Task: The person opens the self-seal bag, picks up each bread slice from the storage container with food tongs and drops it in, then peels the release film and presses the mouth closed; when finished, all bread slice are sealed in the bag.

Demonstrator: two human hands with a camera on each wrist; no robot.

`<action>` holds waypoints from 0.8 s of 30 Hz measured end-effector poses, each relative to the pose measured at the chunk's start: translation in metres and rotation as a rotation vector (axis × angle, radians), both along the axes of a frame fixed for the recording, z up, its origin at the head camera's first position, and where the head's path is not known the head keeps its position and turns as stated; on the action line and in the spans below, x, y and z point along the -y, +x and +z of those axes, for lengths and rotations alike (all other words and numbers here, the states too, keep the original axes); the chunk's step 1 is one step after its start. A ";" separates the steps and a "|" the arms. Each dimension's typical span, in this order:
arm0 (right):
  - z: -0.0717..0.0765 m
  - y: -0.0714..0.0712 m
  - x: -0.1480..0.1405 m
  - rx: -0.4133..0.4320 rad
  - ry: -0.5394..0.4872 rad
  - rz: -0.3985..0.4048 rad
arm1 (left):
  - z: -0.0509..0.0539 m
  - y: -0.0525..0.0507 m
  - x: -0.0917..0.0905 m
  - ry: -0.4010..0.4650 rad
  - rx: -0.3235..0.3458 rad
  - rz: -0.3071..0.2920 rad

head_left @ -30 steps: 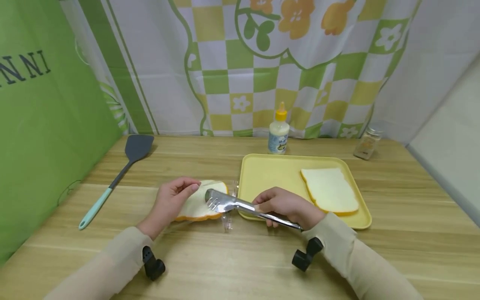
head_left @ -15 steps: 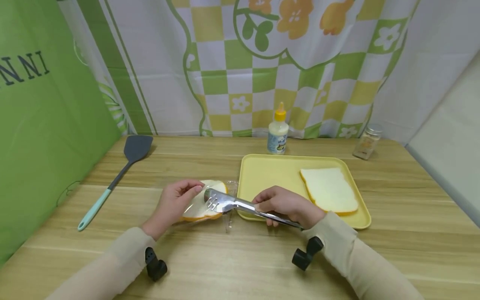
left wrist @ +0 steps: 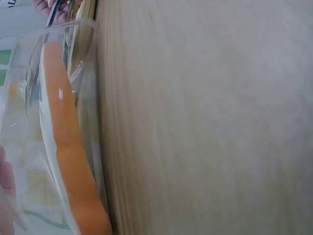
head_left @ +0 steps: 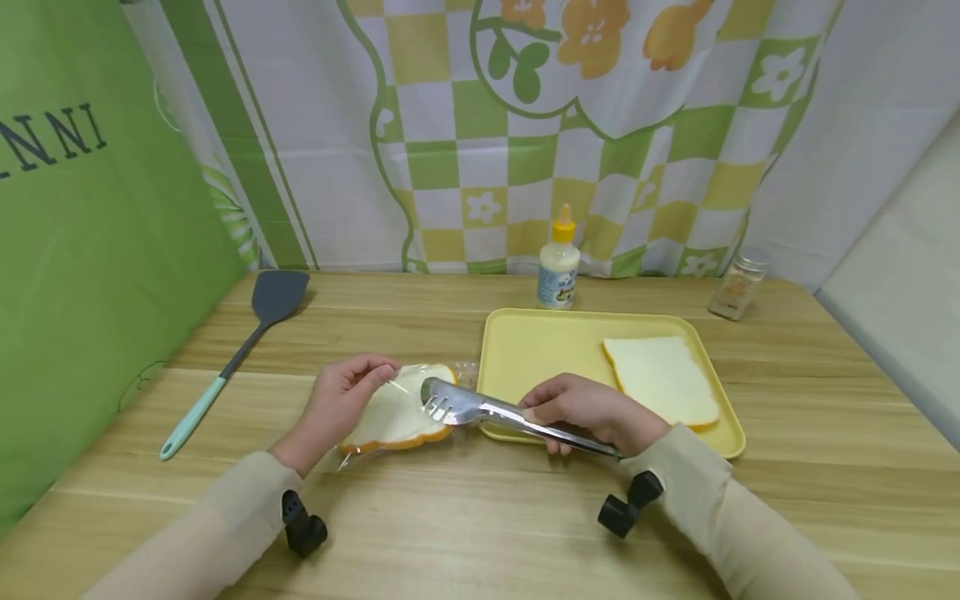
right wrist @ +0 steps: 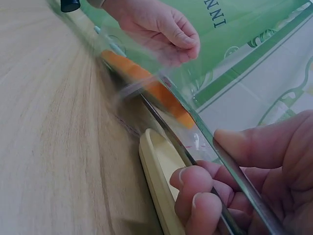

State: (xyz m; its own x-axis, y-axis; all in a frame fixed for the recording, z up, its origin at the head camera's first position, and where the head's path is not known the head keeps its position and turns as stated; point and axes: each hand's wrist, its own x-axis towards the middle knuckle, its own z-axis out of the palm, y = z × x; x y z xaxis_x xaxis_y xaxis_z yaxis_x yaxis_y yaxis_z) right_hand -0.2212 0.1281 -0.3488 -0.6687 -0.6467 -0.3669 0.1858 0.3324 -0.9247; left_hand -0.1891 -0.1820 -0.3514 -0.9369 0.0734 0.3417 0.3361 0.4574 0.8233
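A bread slice [head_left: 393, 412] with an orange crust lies in a clear plastic bag [left wrist: 85, 44], tilted above the table in the left wrist view. My left hand [head_left: 339, 408] pinches the film between thumb and index finger at the slice's upper left. My right hand [head_left: 596, 410] grips metal tongs [head_left: 517, 417], thumb on one arm and fingers around the other. The tongs' slotted head lies over the slice's right part; the lower arm passes beneath it in the right wrist view [right wrist: 159, 120]. Another slice [head_left: 663, 379] rests unwrapped on the yellow tray [head_left: 540, 350].
A spatula [head_left: 240, 354] with a mint handle lies at the left of the table. Behind the tray stands a squeeze bottle [head_left: 557, 271] with a yellow cap, and a glass shaker [head_left: 738, 287] is at the back right. A patterned curtain hangs behind.
The bagged slice has tilted and shifted, with more of its lower left side showing beside my left hand. My right hand and the tongs have moved slightly right.
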 end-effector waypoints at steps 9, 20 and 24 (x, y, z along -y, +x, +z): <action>-0.001 0.000 -0.003 -0.005 -0.002 0.003 | -0.004 0.000 -0.005 0.033 -0.049 -0.046; 0.000 0.006 0.012 -0.010 -0.005 -0.074 | -0.004 0.005 -0.014 -0.018 -0.056 0.028; -0.002 0.007 0.015 -0.030 0.005 -0.083 | -0.004 0.004 -0.016 0.005 -0.073 0.048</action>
